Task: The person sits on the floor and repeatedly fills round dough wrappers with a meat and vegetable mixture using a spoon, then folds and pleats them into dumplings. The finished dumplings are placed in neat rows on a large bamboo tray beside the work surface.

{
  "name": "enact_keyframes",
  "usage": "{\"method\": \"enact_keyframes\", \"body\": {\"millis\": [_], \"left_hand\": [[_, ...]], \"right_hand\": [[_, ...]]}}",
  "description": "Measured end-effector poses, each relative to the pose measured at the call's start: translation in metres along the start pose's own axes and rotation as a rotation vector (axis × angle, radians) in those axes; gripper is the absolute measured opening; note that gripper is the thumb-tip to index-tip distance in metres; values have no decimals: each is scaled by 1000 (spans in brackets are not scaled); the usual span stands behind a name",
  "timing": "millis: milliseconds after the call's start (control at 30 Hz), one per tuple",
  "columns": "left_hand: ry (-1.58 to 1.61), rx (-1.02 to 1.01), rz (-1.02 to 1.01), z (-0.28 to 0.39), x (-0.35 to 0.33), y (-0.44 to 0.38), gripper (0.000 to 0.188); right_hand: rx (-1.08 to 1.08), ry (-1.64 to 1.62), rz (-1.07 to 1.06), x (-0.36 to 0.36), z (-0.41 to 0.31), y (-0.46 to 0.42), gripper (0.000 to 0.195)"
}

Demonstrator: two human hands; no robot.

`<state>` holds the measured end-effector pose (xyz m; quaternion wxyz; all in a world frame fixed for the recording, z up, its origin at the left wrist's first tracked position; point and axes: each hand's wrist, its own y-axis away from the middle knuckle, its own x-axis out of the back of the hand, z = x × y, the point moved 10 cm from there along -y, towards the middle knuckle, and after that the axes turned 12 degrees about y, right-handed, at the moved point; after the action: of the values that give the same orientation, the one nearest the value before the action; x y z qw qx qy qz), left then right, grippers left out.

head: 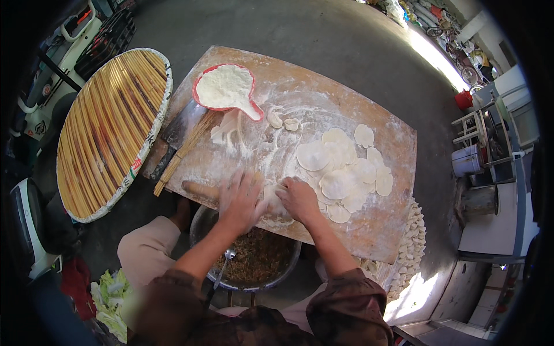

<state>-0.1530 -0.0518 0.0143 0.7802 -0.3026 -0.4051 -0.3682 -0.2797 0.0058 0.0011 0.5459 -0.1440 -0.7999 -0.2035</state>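
Observation:
On the floured wooden board (pixel 303 86), my left hand (pixel 242 199) lies over a wooden rolling pin (pixel 200 189), blurred, palm down. My right hand (pixel 298 197) pinches the edge of a dough wrapper (pixel 272 194) beside it. Flat round dough wrappers (pixel 342 184) overlap in a pile to the right of my right hand. Two small dough pieces (pixel 274 120) lie near the handle of a red scoop of flour (pixel 224 85). A cleaver (pixel 184 125) and a straw whisk broom (pixel 186 151) rest on the board's left side.
Below the board's near edge stands a metal basin (pixel 296 259) of chopped filling with a spoon (pixel 223 264). A round stalk tray (pixel 113 134) leans at the left. Many filled dumplings (pixel 411 235) lie under the board's right corner. Cabbage leaves (pixel 111 302) lie at lower left.

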Motion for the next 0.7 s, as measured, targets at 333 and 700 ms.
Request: {"method": "enact_keyframes", "body": {"millis": [333,700], "left_hand": [[61,-89,-57,15,1,46,55],[37,-5,-74,12,-7,26,53]], "right_hand": [[-120,-210,-14,3,28,0,20],[-2,64,3,1,2,-7,19]]}}
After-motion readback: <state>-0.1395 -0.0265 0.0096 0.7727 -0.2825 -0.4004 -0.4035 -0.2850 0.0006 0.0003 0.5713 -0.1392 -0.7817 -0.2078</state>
